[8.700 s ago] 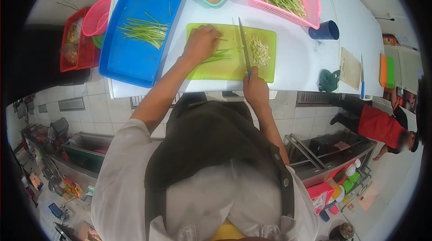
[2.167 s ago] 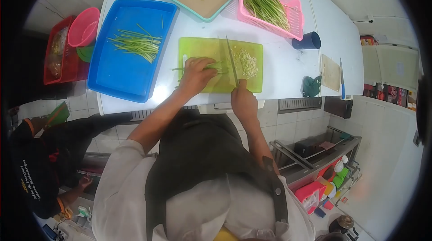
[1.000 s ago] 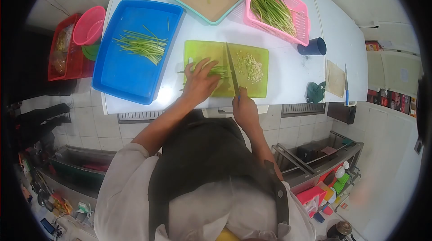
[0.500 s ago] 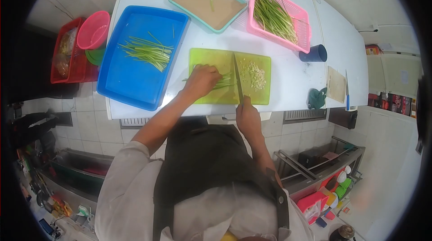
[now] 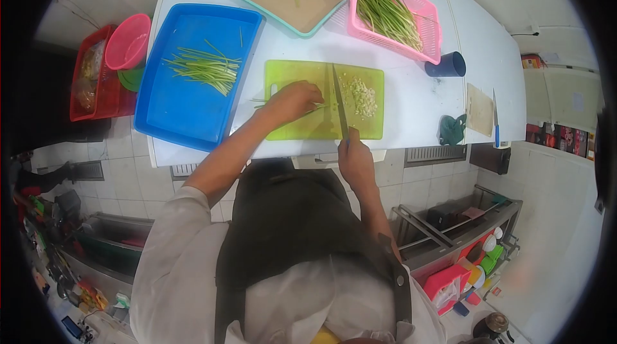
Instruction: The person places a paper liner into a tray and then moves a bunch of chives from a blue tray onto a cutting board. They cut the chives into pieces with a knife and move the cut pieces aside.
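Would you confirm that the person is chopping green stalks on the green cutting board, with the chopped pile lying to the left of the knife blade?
Not quite: in the head view the chopped pile lies to the right of the knife. The green stalks are indeed on the green cutting board.

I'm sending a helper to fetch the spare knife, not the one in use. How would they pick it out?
On the white table, go to its far right end, past the dark blue cup. There a knife with a blue handle lies alone beside a small beige board. The other knife is held in the right hand over the green board.
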Demonstrator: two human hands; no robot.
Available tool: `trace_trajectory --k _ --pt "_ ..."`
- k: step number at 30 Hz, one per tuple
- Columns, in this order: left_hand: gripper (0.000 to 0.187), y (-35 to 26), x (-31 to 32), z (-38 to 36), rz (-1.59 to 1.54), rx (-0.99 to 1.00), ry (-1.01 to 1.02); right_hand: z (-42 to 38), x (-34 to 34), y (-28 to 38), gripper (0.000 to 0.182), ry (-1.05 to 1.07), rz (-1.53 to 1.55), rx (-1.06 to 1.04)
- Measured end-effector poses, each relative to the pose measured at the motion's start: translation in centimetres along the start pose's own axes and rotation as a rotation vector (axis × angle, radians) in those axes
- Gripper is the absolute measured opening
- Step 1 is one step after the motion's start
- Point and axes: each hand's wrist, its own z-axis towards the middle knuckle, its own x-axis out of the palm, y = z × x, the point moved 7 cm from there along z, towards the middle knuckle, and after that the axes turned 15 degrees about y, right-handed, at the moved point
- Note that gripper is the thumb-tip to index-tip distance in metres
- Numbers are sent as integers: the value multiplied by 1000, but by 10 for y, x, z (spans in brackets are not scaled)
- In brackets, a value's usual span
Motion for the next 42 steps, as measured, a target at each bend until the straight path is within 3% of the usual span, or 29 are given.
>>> trace_trajectory --k 10,13,20,33,36,42 --pt "16 -1 -7 -18 12 -66 -78 8 8 18 35 90 -71 -3" --pt "14 -24 -13 -38 229 -111 -327 10 8 18 35 100 -69 2" --pt "12 -36 32 -61 350 -254 -470 6 -5 10 34 28 -58 -32" --pt "16 -32 46 -46 261 -216 -330 0 -4 13 35 58 -83 -27" --pt "15 -39 35 -44 200 -120 -412 0 1 8 35 81 -89 -23" --pt "14 -22 44 -42 83 -185 -316 4 5 4 28 134 -150 -4"
